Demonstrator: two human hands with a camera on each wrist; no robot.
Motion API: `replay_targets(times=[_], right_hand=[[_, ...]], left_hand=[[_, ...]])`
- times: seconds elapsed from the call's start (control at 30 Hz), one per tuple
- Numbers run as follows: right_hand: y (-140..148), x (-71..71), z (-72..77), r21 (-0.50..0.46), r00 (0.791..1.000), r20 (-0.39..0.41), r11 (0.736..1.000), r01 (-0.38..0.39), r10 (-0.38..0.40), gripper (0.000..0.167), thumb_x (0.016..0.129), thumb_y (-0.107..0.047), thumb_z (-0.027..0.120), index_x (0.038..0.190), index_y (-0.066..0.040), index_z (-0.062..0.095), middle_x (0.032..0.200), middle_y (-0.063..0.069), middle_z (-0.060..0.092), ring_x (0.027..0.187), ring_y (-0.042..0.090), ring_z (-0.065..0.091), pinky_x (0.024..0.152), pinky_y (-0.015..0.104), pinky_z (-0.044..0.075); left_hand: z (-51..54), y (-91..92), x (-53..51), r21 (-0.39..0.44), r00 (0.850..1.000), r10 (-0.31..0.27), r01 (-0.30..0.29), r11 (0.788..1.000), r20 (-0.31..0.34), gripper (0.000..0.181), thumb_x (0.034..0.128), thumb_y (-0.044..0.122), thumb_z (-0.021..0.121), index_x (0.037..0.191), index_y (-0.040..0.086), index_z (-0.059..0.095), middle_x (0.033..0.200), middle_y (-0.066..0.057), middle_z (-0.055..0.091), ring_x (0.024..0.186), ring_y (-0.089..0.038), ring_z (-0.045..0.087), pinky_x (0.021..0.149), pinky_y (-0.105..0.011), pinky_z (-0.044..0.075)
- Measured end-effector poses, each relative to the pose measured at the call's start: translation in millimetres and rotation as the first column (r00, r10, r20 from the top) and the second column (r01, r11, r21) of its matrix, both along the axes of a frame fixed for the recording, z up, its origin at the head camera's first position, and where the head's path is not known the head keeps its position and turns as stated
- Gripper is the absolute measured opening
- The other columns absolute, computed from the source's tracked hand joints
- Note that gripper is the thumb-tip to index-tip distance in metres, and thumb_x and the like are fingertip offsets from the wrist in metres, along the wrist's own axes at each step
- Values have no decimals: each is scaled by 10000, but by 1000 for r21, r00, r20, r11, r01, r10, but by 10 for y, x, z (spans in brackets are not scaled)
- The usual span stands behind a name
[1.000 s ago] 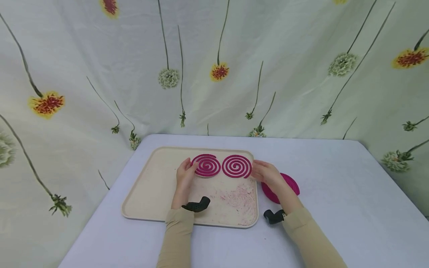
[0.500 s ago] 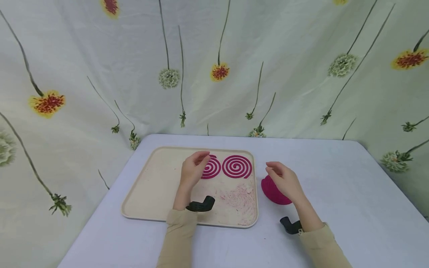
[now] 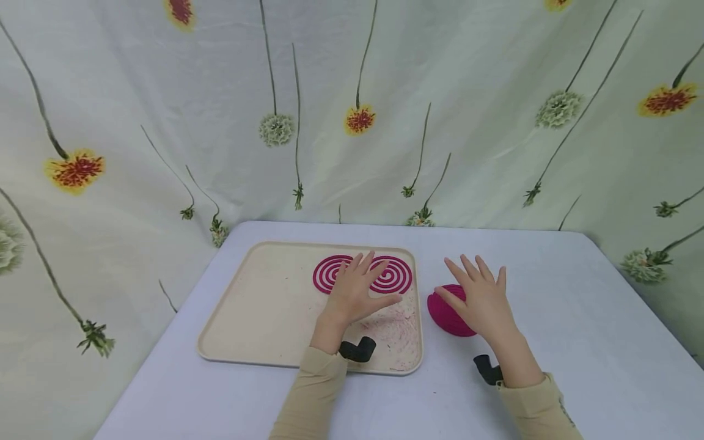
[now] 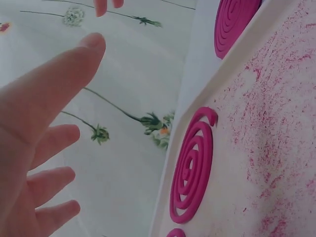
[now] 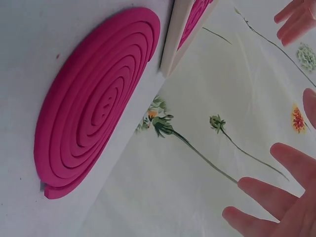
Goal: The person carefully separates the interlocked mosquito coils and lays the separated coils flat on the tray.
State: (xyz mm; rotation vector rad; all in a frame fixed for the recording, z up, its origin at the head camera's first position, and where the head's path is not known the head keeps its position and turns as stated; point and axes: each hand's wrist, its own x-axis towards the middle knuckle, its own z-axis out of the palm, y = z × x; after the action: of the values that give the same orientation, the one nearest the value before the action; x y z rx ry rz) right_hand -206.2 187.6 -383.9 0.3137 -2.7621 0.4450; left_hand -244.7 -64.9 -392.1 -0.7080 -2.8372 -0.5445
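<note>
Left hand: fingers and thumb spread wide, nothing in its hold; in the air over the tray.
Right hand: fingers fanned out, likewise holding nothing; raised near the disc, not touching it.
Left coil: pink, open spiral, flat toward the tray's far edge; partly hidden by the left hand in the head view.
Right coil: its neighbour, same colour and pattern, one loose tail at the outer end.
Disc: pink, wound close with almost no gaps, a tail at its edge; on the table, just beside the tray.
Tray: pale, rimmed, strewn with pink crumbs on its near right part.
Handling, judged: light, dry and stiff — likely brittle, the open spirals more so than the disc; the crumbs suggest it sheds.
Hold, judged: disc by opposite edges, kept level; coils by the outer ring on both sides, or supported from below — never by the tail.
</note>
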Motion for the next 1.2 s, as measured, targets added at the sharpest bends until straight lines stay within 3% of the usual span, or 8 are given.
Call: replay_targets(times=[0.13, 0.4, 0.83, 1.03, 1.2], right_hand=[[9, -8, -26, 8, 998, 59, 1000, 1, -1, 671, 862, -432, 631, 1411, -106, 425, 1430, 258, 357, 1331, 477, 223, 1017, 715, 68], [89, -16, -115, 12, 985, 170, 999, -35, 33, 655, 871, -382, 633, 1387, -33, 432, 1400, 323, 347, 1269, 534, 289, 976, 687, 260], [257, -96, -298, -62, 922, 387, 998, 22, 4, 852, 786, -459, 698, 1410, 12, 359, 1420, 366, 255, 1264, 550, 273, 911, 682, 348], [318, -128, -375, -113, 895, 447, 992, 56, 0, 941, 740, -432, 754, 1417, 45, 309, 1424, 387, 207, 1250, 565, 281, 911, 672, 359], [362, -159, -423, -165, 899, 435, 986, 34, 42, 911, 721, -317, 788, 1396, 77, 319, 1402, 399, 240, 1239, 567, 300, 921, 670, 351]], left_hand=[[-24, -16, -2, -15, 1000, 27, -27, 1000, 16, 792, 809, 651, 551, 1439, 197, 397, 1522, -110, 257, 1386, -351, 209, 1093, -572, 163], [-40, -20, 9, 49, 995, -49, 45, 998, 83, 713, 850, 522, 596, 1426, 141, 415, 1475, -160, 338, 1340, -339, 323, 1083, -519, 254], [-152, 13, -7, 12, 986, -27, 25, 1000, 162, 688, 830, 480, 646, 1392, 126, 466, 1436, -155, 404, 1320, -329, 362, 1077, -489, 286], [-209, 20, -14, 45, 983, -40, 33, 998, 179, 660, 838, 449, 654, 1381, 117, 480, 1409, -143, 444, 1312, -305, 380, 1075, -463, 300], [-223, 37, -6, 59, 979, -54, 43, 997, 197, 650, 845, 436, 654, 1381, 114, 478, 1406, -131, 452, 1312, -290, 384, 1074, -446, 308]])
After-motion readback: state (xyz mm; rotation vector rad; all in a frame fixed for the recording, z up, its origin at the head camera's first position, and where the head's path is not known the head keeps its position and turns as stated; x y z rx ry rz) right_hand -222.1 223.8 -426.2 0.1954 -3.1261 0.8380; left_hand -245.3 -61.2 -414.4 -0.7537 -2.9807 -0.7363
